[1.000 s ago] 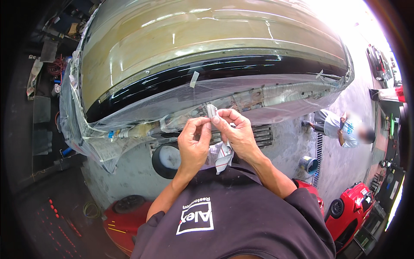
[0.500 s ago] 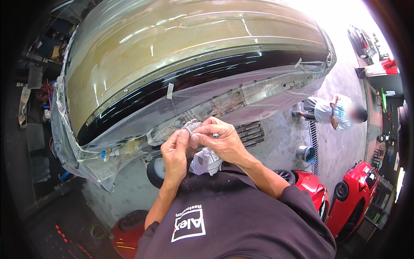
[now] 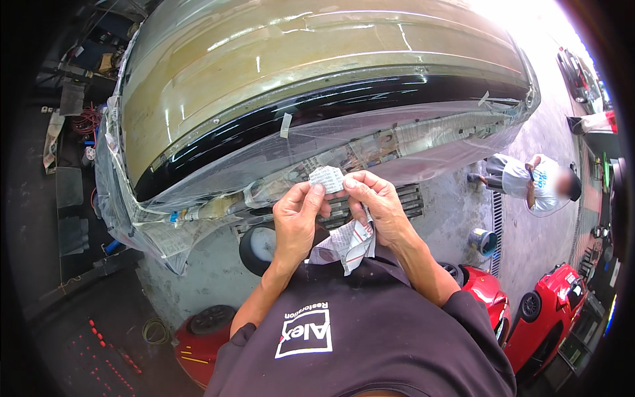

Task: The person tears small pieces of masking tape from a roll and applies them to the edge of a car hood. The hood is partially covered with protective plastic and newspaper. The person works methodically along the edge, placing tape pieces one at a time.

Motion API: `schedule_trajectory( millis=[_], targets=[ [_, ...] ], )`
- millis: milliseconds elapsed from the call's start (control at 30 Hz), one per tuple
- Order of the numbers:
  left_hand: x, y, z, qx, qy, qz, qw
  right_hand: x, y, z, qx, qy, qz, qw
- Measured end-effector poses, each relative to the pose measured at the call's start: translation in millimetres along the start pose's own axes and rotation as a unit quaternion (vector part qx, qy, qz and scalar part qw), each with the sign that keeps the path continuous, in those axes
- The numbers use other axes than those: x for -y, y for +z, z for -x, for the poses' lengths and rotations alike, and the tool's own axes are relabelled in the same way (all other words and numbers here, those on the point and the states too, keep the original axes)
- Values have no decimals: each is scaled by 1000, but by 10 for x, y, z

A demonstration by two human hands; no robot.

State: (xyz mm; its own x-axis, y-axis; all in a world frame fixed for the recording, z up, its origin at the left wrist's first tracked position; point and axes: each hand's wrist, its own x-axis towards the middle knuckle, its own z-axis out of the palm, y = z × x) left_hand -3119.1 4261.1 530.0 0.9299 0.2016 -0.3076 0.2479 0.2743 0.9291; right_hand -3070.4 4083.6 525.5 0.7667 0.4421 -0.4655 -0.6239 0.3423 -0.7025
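In front of my chest, a small torn piece of newspaper (image 3: 327, 178) is pinched between both hands, its printed face showing. The thumb of my left hand (image 3: 296, 215) presses on its lower left edge. My right hand (image 3: 378, 204) grips the right edge between thumb and fingers. From under the right hand hangs a larger crumpled newspaper sheet (image 3: 348, 246), apparently held by the curled fingers. Beyond the hands is a car body with a glossy olive-gold panel (image 3: 297, 53) and a black curved strip (image 3: 258, 122), masked below with clear plastic and newspaper.
Masking tape (image 3: 286, 126) sticks up from the black strip. Under the car lies a floor grate (image 3: 410, 202). A blue bucket (image 3: 483, 242) stands at right, near a person in a white shirt (image 3: 539, 182). Red cars (image 3: 539, 308) are at lower right, with a wheel (image 3: 261, 248) nearby.
The small newspaper piece has been opened from a crumpled bunch into a flatter scrap. My hands have spread slightly apart, and the whole view has shifted.
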Motion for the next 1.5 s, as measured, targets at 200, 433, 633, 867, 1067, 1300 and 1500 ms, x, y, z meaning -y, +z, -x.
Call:
schedule_trajectory(
  millis=[200,433,633,867,1067,1300,1500],
  targets=[
    [28,-14,-5,4,35,-45,998,110,97,32,4,-16,0,1000],
    [-45,32,20,-20,68,-134,988,137,106,28,11,-46,108,993],
    [-4,11,32,-59,95,-140,984,85,44,16,-47,-75,130,988],
    [28,-28,19,-48,112,-99,988,46,-43,16,21,-94,74,993],
    [17,-9,36,-36,146,-56,987,167,101,48,20,-81,80,993],
    [32,7,46,-63,150,-29,986,70,10,36,20,-92,147,985],
    [-34,46,53,-61,186,-86,977,250,150,91,21,-101,238,966]
  ],
)
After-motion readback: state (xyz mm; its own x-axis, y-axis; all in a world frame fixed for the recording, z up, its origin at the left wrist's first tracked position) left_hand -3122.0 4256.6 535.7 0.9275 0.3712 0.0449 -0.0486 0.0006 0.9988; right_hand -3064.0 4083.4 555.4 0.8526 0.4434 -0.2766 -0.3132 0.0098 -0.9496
